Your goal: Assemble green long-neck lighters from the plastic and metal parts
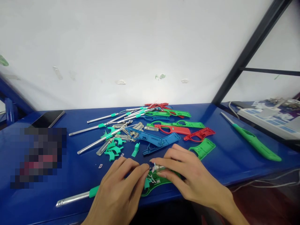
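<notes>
Near the table's front edge, a green lighter half-shell point(161, 179) lies under my two hands, with white wires and a teal trigger point(147, 183) in it. My right hand point(189, 175) pinches a clear lighter fuel tank point(158, 167) by its valve end, above the shell; most of the tank is hidden by the fingers. My left hand point(122, 184) is closed, thumb and forefinger pressed together beside that valve end. What it holds, if anything, is too small to make out. A metal lighter tube point(73, 199) with a teal collar sticks out left from under my left hand.
Behind my hands lie several metal tubes point(85, 129), teal triggers point(114, 151), clear tanks point(103, 148), and blue point(150, 137), red point(175, 129) and green point(203, 148) shells. A whole green lighter point(255, 142) lies right, near a power strip point(269, 122); a phone point(49, 118) lies left.
</notes>
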Tool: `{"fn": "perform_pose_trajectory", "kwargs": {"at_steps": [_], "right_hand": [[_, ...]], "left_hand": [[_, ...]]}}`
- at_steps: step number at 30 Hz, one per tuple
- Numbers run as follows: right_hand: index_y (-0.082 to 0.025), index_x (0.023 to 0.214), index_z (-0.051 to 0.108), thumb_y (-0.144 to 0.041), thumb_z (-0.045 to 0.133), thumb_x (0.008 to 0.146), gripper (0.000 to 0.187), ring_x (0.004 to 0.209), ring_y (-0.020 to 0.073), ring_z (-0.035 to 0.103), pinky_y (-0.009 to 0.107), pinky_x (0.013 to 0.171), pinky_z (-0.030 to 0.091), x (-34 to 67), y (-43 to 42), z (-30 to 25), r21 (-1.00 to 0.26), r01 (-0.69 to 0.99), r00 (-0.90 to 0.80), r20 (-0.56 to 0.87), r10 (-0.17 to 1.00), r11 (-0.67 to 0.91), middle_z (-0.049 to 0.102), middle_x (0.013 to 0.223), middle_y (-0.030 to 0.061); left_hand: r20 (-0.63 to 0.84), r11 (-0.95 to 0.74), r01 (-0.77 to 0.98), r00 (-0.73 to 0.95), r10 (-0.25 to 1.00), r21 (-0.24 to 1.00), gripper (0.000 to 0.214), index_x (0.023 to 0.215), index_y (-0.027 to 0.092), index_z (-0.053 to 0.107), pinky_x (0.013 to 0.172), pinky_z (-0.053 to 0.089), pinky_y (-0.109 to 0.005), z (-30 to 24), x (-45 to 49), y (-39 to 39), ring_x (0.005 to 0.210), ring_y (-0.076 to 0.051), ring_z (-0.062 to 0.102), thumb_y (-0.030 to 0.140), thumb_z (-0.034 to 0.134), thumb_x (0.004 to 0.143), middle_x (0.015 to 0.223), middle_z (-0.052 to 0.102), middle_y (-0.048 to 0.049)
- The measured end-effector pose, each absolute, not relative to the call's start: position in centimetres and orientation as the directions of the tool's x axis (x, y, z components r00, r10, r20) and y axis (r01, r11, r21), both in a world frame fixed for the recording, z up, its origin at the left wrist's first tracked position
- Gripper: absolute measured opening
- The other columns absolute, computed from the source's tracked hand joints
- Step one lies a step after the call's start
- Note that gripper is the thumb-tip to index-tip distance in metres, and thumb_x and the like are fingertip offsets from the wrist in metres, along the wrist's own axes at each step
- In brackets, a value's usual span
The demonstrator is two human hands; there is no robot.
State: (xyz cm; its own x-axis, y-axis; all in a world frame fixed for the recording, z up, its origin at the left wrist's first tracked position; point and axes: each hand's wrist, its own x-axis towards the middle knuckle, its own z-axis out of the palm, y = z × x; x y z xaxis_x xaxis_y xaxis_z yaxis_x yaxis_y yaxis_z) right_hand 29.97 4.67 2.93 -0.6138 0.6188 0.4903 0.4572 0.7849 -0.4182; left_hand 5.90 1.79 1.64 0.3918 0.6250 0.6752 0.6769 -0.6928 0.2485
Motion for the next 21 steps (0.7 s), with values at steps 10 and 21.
{"fn": "perform_pose_trajectory", "kwargs": {"at_steps": [10,21], "right_hand": [[-0.021,0.132,0.074,-0.030,0.058,0.113,0.026,0.083,0.0192,0.057,0.034,0.076,0.046,29.92,4.75,2.87,-0.397,0.462,-0.619,0.496,0.609,0.793,0.069,0.091,0.0030],[-0.023,0.138,0.072,-0.031,0.058,0.113,0.029,0.083,0.0196,0.056,0.034,0.074,0.046,29.84,4.76,2.58,-0.326,0.510,-0.623,0.498,0.603,0.796,0.069,0.093,0.0038]], "left_hand": [[0.664,-0.697,0.673,0.405,0.628,0.248,0.023,0.121,0.023,0.068,0.075,0.052,-0.028,1.67,5.87,1.84,0.078,-0.014,0.056,0.009,0.058,0.106,0.091,0.064,0.0012],[0.650,-0.709,0.665,0.434,0.623,0.236,0.025,0.124,0.021,0.067,0.077,0.053,-0.027,1.59,5.77,1.65,0.080,-0.014,0.056,0.007,0.054,0.106,0.092,0.064,0.0001]]}}
